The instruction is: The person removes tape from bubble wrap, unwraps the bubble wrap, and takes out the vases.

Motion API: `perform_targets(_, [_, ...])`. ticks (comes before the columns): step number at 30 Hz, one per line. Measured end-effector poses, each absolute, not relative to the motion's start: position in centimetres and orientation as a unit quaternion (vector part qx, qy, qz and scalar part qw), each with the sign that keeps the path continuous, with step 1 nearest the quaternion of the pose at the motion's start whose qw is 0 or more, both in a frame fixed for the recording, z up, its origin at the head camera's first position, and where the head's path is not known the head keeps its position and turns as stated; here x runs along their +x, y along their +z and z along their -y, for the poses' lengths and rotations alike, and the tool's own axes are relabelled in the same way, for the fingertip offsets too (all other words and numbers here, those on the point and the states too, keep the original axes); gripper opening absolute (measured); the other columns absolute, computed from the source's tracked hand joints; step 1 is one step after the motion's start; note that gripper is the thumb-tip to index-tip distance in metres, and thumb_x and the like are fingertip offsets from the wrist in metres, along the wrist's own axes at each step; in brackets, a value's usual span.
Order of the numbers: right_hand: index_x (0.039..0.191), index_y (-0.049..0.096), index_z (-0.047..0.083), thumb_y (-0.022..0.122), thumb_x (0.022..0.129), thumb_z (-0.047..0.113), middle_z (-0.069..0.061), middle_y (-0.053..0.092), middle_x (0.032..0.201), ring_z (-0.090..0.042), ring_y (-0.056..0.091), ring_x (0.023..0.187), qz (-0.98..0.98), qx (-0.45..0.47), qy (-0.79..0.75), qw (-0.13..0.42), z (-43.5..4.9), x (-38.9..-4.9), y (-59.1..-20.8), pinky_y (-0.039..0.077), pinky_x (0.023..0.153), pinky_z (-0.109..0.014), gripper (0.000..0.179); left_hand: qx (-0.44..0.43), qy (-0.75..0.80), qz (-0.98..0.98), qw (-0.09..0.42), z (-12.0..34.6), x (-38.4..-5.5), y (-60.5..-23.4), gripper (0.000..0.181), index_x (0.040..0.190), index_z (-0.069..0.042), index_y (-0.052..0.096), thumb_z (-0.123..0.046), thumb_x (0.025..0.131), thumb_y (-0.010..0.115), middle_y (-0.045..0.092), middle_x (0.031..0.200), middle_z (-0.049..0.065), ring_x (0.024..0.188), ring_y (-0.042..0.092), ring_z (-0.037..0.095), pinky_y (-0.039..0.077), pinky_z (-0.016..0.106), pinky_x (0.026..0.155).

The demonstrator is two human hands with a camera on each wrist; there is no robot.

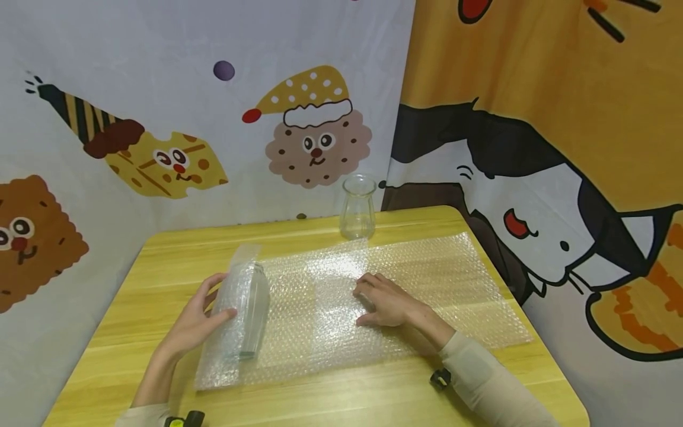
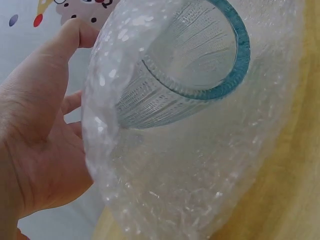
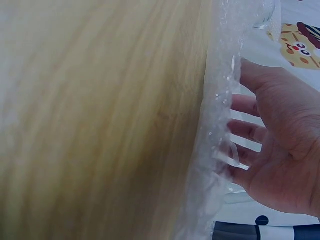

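Observation:
A wide sheet of bubble wrap (image 1: 341,308) lies across the table, its left end folded up over a ribbed, greenish clear glass vessel (image 1: 258,311) on its side. The vessel's thick round rim (image 2: 242,50) faces out of the fold in the left wrist view. My left hand (image 1: 194,320) grips the folded wrap from the left, thumb on top and fingers along its outer side, partly hidden by the wrap. To the right, my right hand (image 1: 386,302) rests with loosely bent fingertips on the flat part of the sheet.
A clear glass vase (image 1: 358,213) with a flared rim stands upright at the table's back edge, just behind the wrap. The wood-grain table (image 1: 347,397) meets cartoon-printed curtains (image 1: 187,47) at the back and right.

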State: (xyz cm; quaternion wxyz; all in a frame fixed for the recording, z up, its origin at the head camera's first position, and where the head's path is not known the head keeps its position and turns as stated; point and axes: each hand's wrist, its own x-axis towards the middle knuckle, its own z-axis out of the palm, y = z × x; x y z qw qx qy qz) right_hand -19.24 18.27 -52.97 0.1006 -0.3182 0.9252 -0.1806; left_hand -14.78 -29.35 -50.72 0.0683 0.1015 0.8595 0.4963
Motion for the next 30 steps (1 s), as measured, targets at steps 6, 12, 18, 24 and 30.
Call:
perform_targets(6, [0.147,0.068,0.012,0.090,0.095,0.047,-0.012,0.058,0.159,-0.035,0.057,0.146,-0.925,-0.317,-0.184,0.100,-18.2,-19.2,-52.9,0.052,0.126,-0.060,0.067,0.091,0.503,-0.857,0.069,28.9,-14.6,-50.4,0.090,0.177,-0.013,0.025,-0.015,0.105,0.079,0.027,0.182,0.035,0.163,0.031,0.069,0.057,0.068,0.118])
perform_targets(12, [0.147,0.068,0.012,0.090,0.095,0.048,-0.013,0.058,0.160,-0.036,0.057,0.147,-0.925,-0.316,-0.183,0.103,-18.2,-19.1,-52.9,0.051,0.128,-0.061,0.067,0.102,0.456,-0.884,0.024,27.4,-14.3,-49.2,0.094,0.175,-0.009,0.033,-0.021,0.099,0.087,0.028,0.184,0.028,0.164,0.029,0.065,0.039,0.085,0.124])
perform_targets(18, [0.148,0.068,0.012,0.089,0.095,0.048,-0.012,0.058,0.160,-0.036,0.057,0.147,-0.926,-0.314,-0.183,0.103,-18.2,-19.2,-52.9,0.049,0.130,-0.062,0.067,0.130,0.372,-0.918,-0.034,25.1,-14.3,-47.7,0.091,0.170,-0.007,0.044,-0.030,0.095,0.091,0.030,0.181,0.032,0.160,0.038,0.064,0.039,0.089,0.120])
perform_targets(24, [0.148,0.068,0.012,0.089,0.095,0.048,-0.013,0.057,0.160,-0.037,0.057,0.147,-0.925,-0.316,-0.186,0.102,-18.3,-19.2,-53.0,0.050,0.129,-0.062,0.067,0.148,0.315,-0.936,-0.051,23.5,-14.1,-47.3,0.090,0.167,-0.005,0.049,-0.028,0.093,0.094,0.033,0.179,0.032,0.158,0.039,0.066,0.038,0.092,0.117])
perform_targets(30, [0.148,0.067,0.012,0.089,0.095,0.048,-0.013,0.057,0.161,-0.037,0.057,0.147,-0.925,-0.316,-0.188,0.102,-18.3,-19.2,-53.0,0.050,0.128,-0.062,0.068,0.150,0.289,-0.945,-0.044,22.9,-13.8,-47.3,0.092,0.168,-0.002,0.048,-0.027,0.092,0.094,0.030,0.181,0.033,0.159,0.036,0.065,0.037,0.091,0.119])
